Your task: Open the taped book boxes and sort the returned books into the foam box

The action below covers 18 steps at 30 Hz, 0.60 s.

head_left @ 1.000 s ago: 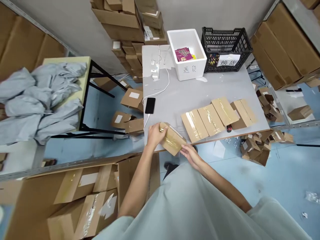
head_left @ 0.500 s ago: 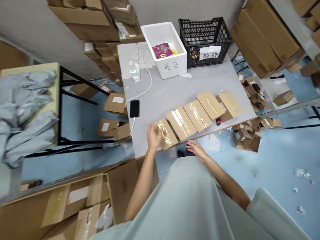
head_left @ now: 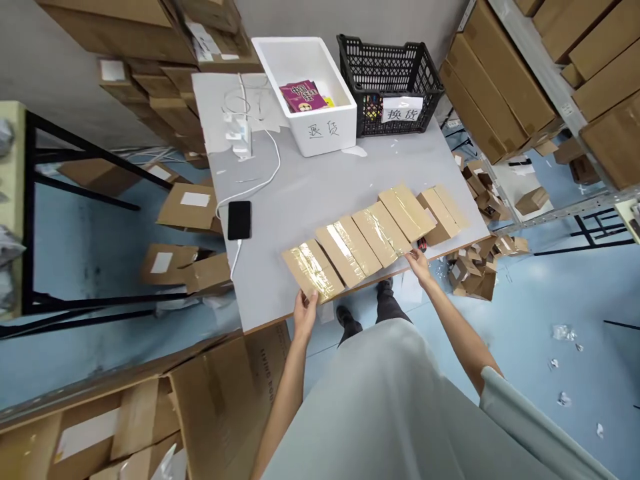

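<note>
A row of several taped cardboard boxes (head_left: 373,230) lies along the front edge of the grey table (head_left: 320,180). My left hand (head_left: 304,310) touches the near end of the leftmost box (head_left: 313,270), fingers loosely apart. Further right, my right hand (head_left: 419,263) reaches the table edge by the middle boxes, next to a small red and black tool (head_left: 423,243); its fingers are stretched out and hold nothing.
A black phone (head_left: 239,219) on a white cable lies at the table's left. A white foam bin (head_left: 305,93) and a black crate (head_left: 387,83) stand at the back. Cardboard boxes are stacked on shelves (head_left: 505,80) and scattered on the blue floor (head_left: 175,233).
The box I held in both hands now lies at the left end of the row. My right hand has moved right to the table edge; the view has shifted right.
</note>
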Tool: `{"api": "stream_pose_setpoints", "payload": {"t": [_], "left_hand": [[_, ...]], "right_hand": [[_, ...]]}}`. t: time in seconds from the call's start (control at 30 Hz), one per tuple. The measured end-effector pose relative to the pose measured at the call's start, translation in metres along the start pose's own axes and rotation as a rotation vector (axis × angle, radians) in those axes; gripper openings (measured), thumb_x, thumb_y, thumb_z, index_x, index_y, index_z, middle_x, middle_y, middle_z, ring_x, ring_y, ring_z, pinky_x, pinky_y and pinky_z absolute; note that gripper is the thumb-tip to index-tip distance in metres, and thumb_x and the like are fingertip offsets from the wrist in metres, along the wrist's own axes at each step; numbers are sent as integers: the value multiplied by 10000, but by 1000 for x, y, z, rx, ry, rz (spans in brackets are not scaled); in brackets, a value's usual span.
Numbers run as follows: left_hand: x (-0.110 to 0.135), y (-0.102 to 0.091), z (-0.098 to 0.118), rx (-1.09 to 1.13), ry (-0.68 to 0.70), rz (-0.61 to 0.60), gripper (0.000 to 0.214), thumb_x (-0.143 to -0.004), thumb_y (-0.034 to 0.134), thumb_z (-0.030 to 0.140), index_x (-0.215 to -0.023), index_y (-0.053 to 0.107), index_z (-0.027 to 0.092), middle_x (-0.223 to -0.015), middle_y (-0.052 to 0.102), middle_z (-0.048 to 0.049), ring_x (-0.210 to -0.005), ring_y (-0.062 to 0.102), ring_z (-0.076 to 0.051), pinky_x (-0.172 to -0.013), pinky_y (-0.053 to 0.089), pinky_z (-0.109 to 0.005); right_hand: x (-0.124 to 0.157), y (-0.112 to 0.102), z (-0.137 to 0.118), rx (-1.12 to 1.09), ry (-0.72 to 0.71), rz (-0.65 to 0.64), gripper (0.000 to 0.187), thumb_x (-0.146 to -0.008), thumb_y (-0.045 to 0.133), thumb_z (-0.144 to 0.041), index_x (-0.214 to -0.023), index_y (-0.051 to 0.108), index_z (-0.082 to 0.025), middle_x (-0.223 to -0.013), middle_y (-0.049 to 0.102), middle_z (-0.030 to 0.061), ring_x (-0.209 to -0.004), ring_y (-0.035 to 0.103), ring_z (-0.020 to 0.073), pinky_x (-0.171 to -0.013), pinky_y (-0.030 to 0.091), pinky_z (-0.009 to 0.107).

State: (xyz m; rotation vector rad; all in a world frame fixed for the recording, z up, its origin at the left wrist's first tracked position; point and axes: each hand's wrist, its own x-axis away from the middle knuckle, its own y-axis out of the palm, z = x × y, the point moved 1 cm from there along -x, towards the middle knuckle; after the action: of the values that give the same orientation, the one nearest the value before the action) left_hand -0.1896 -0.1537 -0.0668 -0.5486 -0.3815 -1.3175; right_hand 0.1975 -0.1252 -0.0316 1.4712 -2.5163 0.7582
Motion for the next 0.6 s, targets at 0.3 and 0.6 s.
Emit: {"api": "stream_pose_setpoints", "payload": {"t": [0.3,0.6], "left_hand": [[19,25,58,-341,187,382,654,-921,720,536,-1446,627,157,-1550,639,-219,-1469,606,-362,-1269,468,-537],[26,215,102,-297,91,20,656,-931,762,470,-1490,610,162,-1575,618,-228,-1444,630,-370,-1300,427,-554]], "right_hand": [[-32,-89,-19,159,-151,21,712,-897,698,-745,-1333,698,-183,-1418,711,226,-1273,690,340,-1127,568,516],[-167,-202,-15,531,-252,102,786,-939,593,-756,-1404,660,-125,-1437,673,267,-1359,622,385,-1214,473,594]]}}
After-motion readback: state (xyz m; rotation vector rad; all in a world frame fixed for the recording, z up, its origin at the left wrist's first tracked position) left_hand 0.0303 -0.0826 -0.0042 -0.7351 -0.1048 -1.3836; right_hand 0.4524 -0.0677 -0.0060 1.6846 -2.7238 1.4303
